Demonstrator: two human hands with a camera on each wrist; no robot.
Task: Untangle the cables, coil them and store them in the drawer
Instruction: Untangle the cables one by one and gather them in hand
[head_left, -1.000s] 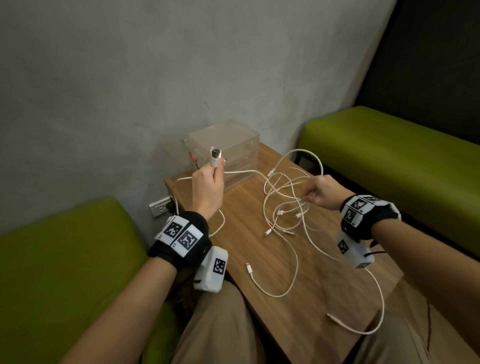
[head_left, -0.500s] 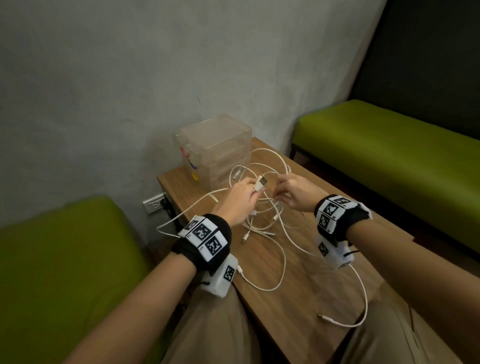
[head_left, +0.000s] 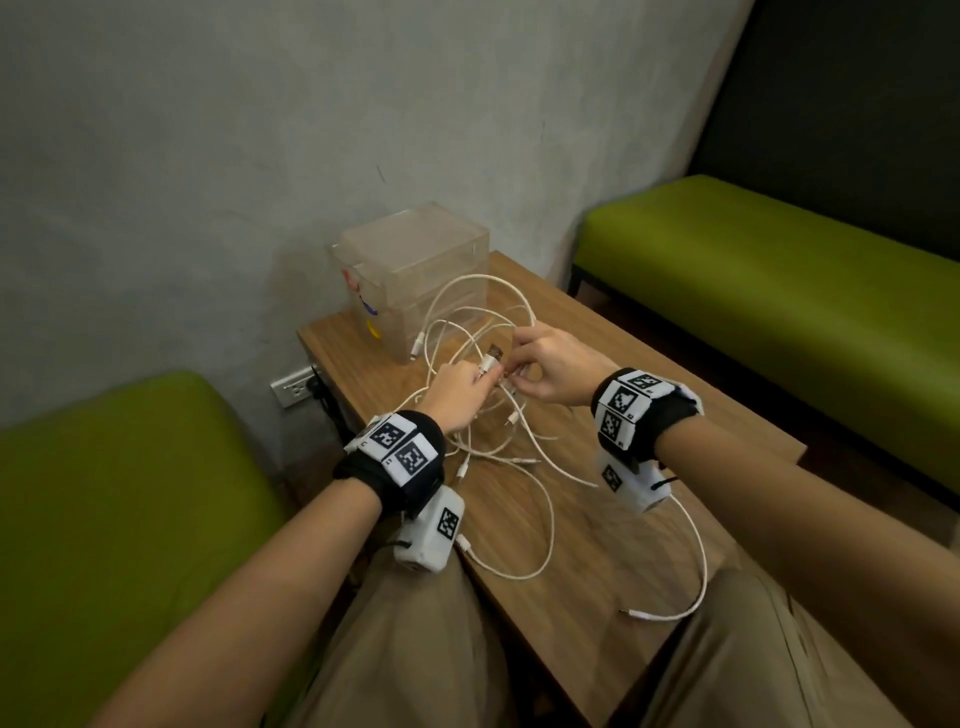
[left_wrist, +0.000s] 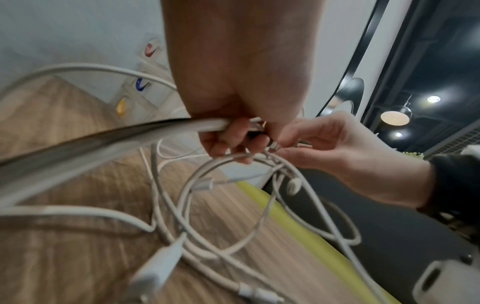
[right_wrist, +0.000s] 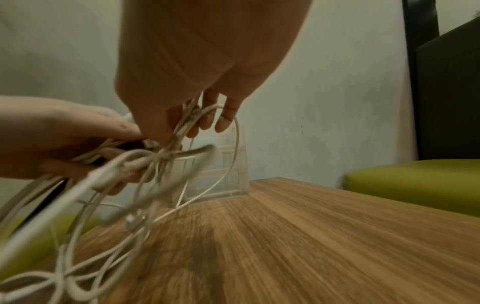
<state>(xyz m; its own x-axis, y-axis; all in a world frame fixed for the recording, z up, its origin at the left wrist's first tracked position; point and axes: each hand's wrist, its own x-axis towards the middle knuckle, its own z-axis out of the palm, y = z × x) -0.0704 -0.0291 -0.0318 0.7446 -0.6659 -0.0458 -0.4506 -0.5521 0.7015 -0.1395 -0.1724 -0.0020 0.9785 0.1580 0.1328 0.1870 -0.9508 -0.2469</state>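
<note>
Cables (head_left: 498, 457) in one white snarl, and the untangling is barely under way. Left hand (head_left: 460, 395) pinches a plug (head_left: 491, 359) with its lead clenched in the fingers; right hand (head_left: 550, 366), touching it, pinches strands at the knot between them. Below the grip, loops sag onto the tabletop (head_left: 613, 561) and trail back toward the person, loose ends lying free. Beyond the grip sits the clear drawer box (head_left: 415, 275), its drawers apparently closed, no cable seen inside. Nothing separated, nothing coiled, nothing stored: by the look of it, nearly the whole job remains.
</note>
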